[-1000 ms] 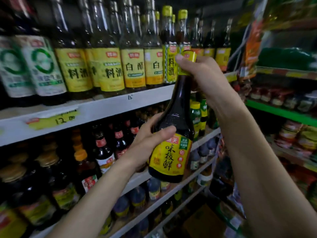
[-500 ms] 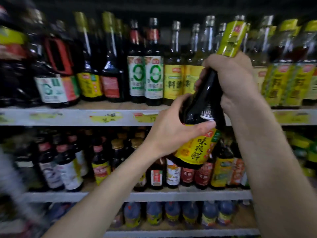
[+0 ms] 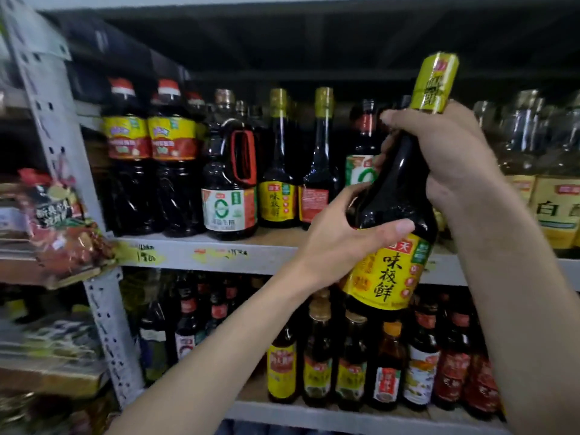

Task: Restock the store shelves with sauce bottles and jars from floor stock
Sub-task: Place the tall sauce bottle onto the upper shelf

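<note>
I hold a dark soy sauce bottle (image 3: 396,215) with a yellow label and a yellow-green cap, tilted slightly right, in front of the upper shelf (image 3: 219,254). My right hand (image 3: 445,158) grips its neck just under the cap. My left hand (image 3: 342,240) wraps round its shoulder above the label. Two matching yellow-label bottles (image 3: 277,171) stand on the upper shelf just left of the held one. The held bottle's base hangs level with the shelf edge, over the lower row.
The upper shelf carries big dark bottles (image 3: 150,171) at left, a jug with a red handle (image 3: 230,183) and pale vinegar bottles (image 3: 552,189) at right. Several smaller sauce bottles (image 3: 354,362) fill the lower shelf. A perforated upright (image 3: 78,196) and packaged goods (image 3: 59,233) stand at left.
The view has swung left along the shelving, bringing the upright and big dark bottles into sight. Both hands keep their grip; the bottle has moved left along the upper shelf, tilted a little less.
</note>
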### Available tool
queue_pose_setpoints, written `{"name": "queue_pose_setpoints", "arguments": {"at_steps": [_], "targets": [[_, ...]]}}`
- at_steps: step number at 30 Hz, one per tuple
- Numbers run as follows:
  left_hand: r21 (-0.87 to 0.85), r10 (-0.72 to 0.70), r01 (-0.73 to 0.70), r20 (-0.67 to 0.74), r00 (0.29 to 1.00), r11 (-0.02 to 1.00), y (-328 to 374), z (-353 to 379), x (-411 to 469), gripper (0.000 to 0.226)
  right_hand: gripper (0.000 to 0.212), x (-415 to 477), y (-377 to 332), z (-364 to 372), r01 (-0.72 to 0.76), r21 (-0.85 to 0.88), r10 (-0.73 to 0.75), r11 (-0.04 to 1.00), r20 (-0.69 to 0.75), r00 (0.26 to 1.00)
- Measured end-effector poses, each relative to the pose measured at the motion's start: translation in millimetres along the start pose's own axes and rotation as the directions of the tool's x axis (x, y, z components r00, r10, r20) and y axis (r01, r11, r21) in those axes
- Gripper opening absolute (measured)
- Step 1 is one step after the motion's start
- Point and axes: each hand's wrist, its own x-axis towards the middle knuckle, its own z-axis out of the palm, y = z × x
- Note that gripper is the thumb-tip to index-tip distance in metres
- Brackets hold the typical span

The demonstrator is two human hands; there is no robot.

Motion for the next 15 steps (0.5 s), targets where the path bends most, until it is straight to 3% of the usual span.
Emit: {"name": "queue_pose_setpoints", "arguments": {"at_steps": [7,15], "targets": [[-0.031,0.049,-0.046,0.102,0.994,0.998,-1,-93,30,0.077,0.018,16,-3,91,0.058,-0.058,-0.063,0.997,-0.087,0.994],[0.026,0.044,-0.049,0.182,0.982,0.998,-11,-130,36,0.082,0.012,18,9,123,0.123,-0.125,-0.141,0.984,-0.143,0.980]]}}
